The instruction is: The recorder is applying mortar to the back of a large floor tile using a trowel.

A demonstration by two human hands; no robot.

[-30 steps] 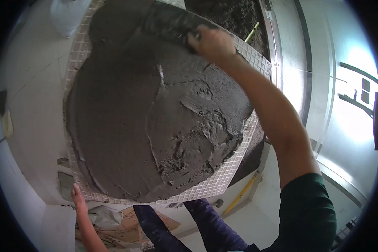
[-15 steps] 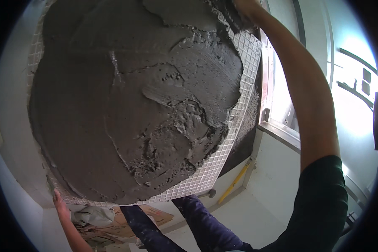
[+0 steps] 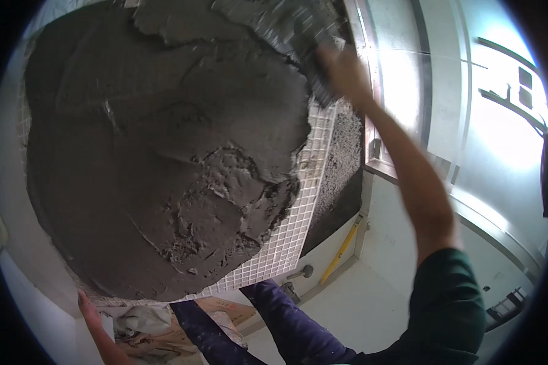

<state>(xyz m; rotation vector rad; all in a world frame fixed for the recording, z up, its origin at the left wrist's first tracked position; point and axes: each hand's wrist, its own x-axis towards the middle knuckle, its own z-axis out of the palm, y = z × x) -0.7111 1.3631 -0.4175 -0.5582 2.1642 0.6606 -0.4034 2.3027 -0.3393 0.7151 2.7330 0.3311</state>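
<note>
A large tile (image 3: 295, 228) faces me with its pale gridded back, tilted up in front of me. Thick wet grey mortar (image 3: 97, 176) covers most of it, smooth at the left and rough at the lower right; bare grid shows along the right and bottom edges. My left hand (image 3: 89, 309) grips the tile's bottom left corner, some fingers hidden behind it. At the tile's upper right edge, my right hand (image 3: 346, 73) is closed around a trowel (image 3: 298, 30), blurred by motion, its blade against the mortar.
Behind the tile's right side lies a grey, grainy bed (image 3: 341, 152) beside a metal frame (image 3: 380, 169). A yellow spirit level (image 3: 340, 250) and a mallet (image 3: 302, 272) lie lower down. Cardboard (image 3: 240, 311) and a crumpled grey bag (image 3: 145, 320) are near my legs.
My right hand has swept the trowel leftward and a little down along the tile's upper right edge. The tile appears further left in view; my left hand stays at its corner.
</note>
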